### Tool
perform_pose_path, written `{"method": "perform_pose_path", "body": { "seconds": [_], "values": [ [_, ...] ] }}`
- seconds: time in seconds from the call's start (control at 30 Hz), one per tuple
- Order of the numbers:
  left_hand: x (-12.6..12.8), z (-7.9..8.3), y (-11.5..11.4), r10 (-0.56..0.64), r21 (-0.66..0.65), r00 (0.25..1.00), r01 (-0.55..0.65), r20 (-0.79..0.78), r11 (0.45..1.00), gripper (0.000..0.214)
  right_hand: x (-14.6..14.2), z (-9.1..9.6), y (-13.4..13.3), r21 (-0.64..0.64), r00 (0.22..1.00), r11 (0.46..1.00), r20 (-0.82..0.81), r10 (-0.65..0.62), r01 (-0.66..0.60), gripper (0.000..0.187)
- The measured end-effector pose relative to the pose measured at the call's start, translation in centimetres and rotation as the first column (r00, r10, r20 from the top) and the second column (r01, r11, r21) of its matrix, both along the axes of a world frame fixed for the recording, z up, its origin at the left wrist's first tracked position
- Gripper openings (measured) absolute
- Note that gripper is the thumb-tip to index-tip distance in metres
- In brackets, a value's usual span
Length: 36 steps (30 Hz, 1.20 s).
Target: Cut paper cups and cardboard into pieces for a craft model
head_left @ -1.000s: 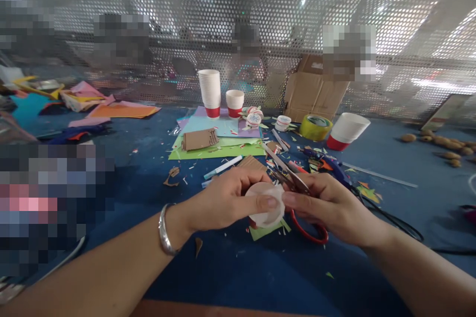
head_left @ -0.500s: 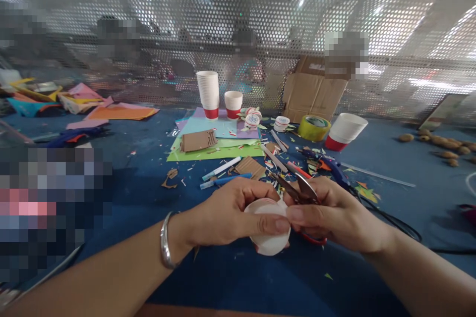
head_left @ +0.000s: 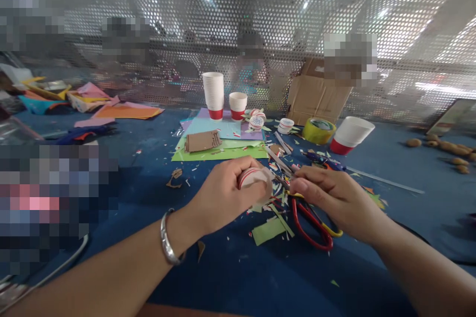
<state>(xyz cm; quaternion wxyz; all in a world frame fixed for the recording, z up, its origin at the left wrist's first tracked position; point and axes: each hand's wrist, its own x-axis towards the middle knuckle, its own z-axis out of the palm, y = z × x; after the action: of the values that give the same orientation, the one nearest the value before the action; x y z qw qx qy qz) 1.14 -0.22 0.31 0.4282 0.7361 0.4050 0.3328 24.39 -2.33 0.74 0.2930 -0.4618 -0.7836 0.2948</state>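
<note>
My left hand (head_left: 223,198), with a silver bangle at its wrist, is closed around a small round piece cut from a paper cup (head_left: 252,178). A white face and a red-striped rim show on it; the thumb lies across the front. My right hand (head_left: 334,198) is closed over the middle of a pair of scissors (head_left: 317,246). Their red and yellow handle loops hang below the fingers, and the blades point up and left, partly hidden. Paper scraps and a pale green strip (head_left: 268,231) lie between the hands.
Stacked paper cups (head_left: 213,96) stand on coloured sheets (head_left: 204,156) beside corrugated cardboard (head_left: 203,141). Yellow tape (head_left: 318,131), tilted cups (head_left: 351,133) and a glue gun (head_left: 327,161) lie to the right. A cardboard box (head_left: 320,94) leans against the perforated screen.
My right hand has come away from the cup piece, and the scissors have turned so their handles show below it. My left hand has lifted the cup piece slightly away and tilted it.
</note>
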Motion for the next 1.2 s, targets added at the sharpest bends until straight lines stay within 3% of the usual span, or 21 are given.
{"method": "perform_pose_path", "body": {
  "seconds": [0.07,0.17,0.43,0.77,1.0,1.2],
  "values": [
    [-0.1,0.1,0.1,0.067,0.135,0.996,-0.058,-0.061,0.989,0.017,-0.1,-0.2,0.0,0.007,0.994,1.0,0.111,-0.02,0.019,0.047],
    [-0.2,0.2,0.0,0.114,0.237,0.987,-0.084,-0.115,0.968,0.021,-0.4,-0.5,0.0,-0.039,0.984,0.999,0.177,-0.015,0.022,0.046],
    [0.1,0.6,-0.6,0.119,0.37,0.969,-0.031,-0.217,0.929,0.024,-0.6,-0.5,0.0,-0.112,0.984,0.994,0.175,0.013,0.007,0.049],
    [0.2,0.2,-1.3,0.16,0.523,0.947,0.011,-0.28,0.852,0.024,-0.9,-0.5,-0.2,-0.091,0.975,0.996,0.22,0.016,0.005,0.051],
    [0.3,0.8,-1.7,0.149,0.45,0.943,0.001,-0.298,0.893,0.025,-0.8,-0.3,-0.2,-0.086,0.977,0.996,0.208,0.033,-0.016,0.052],
    [0.2,1.1,-1.2,0.054,0.232,0.963,0.009,-0.263,0.973,0.018,-0.7,-0.1,-0.2,-0.137,0.971,0.989,0.225,0.081,-0.051,0.052]
  ]
}}
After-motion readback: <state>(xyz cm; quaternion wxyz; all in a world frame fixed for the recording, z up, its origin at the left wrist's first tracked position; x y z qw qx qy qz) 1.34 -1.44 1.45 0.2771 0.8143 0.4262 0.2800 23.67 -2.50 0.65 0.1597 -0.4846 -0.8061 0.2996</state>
